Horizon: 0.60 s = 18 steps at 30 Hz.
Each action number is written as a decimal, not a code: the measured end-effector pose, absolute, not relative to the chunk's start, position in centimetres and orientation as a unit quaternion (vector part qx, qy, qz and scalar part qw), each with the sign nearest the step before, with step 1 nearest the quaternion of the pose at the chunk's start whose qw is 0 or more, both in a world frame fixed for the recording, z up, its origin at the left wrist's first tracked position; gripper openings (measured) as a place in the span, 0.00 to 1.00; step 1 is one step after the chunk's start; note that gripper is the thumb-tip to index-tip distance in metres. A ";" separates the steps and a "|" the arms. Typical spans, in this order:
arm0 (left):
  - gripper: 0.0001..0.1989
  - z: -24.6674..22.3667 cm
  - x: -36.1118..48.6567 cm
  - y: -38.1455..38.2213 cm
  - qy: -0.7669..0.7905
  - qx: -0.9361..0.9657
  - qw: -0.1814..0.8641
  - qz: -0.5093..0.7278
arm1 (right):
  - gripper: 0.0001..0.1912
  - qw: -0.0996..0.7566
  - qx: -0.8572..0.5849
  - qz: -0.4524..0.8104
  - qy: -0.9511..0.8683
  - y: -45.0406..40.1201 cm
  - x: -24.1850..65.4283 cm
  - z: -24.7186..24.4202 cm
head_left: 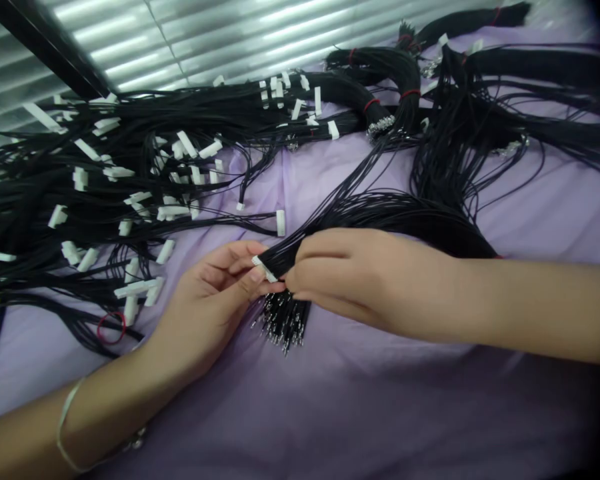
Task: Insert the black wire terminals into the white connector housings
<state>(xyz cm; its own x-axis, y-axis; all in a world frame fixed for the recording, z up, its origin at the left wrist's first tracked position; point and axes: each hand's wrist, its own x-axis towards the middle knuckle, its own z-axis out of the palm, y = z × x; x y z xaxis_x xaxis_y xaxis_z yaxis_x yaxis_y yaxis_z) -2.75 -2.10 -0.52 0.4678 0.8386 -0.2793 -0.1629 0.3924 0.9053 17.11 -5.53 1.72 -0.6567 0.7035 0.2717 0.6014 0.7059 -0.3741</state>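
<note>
A white connector (pixel 264 269) with black wires running out of it is pinched between the thumb and fingers of my left hand (pixel 225 283). Close to its right end, my right hand (pixel 360 277) has its fingertips pressed together; what they hold is hidden or too small to make out. Beneath both hands hangs a bundle of black wires with bare metal terminals (pixel 284 323). The rest of this bundle (pixel 405 217) curves away behind my right hand.
Many black cables with white connectors (pixel 173 212) cover the left side. More wire bundles (pixel 540 70), some tied with red bands, lie at the back right. A red band (pixel 111 328) rests near my left forearm on the purple cloth (pixel 380 407). Slatted blinds (pixel 220 33) stand behind.
</note>
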 end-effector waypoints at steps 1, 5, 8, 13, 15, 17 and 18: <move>0.08 -0.6 -2.8 -2.1 0.386 0.440 0.738 0.336 | 0.09 0.224 -0.388 0.127 -0.885 -5.5 17.1 1.8; 0.08 -0.8 -3.0 -2.2 0.375 0.460 0.730 0.340 | 0.06 0.289 -0.447 0.125 -0.837 -5.1 17.2 1.8; 0.07 -0.9 -2.9 -2.2 0.380 0.473 0.720 0.338 | 0.05 0.299 -0.455 0.128 -0.829 -4.9 17.1 1.7; 0.09 -0.9 -2.6 -2.1 0.398 0.471 0.716 0.326 | 0.07 0.303 -0.440 0.133 -0.835 -4.8 16.6 1.4; 0.09 -0.9 -2.6 -2.1 0.401 0.463 0.721 0.324 | 0.07 0.312 -0.435 0.140 -0.833 -4.7 16.5 1.2; 0.08 -0.9 -2.6 -2.0 0.401 0.456 0.724 0.328 | 0.07 0.322 -0.435 0.149 -0.828 -4.6 16.4 1.0; 0.08 -0.8 -2.6 -2.0 0.401 0.452 0.725 0.331 | 0.07 0.324 -0.433 0.153 -0.827 -4.6 16.4 0.9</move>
<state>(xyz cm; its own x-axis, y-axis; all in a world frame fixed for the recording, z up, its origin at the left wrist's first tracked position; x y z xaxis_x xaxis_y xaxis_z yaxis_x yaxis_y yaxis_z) -2.56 -2.00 -0.81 0.4595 0.8424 -0.2814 -0.1176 0.3717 0.9209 16.40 -4.58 0.90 -0.4152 0.8159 0.4025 0.6175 0.5776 -0.5339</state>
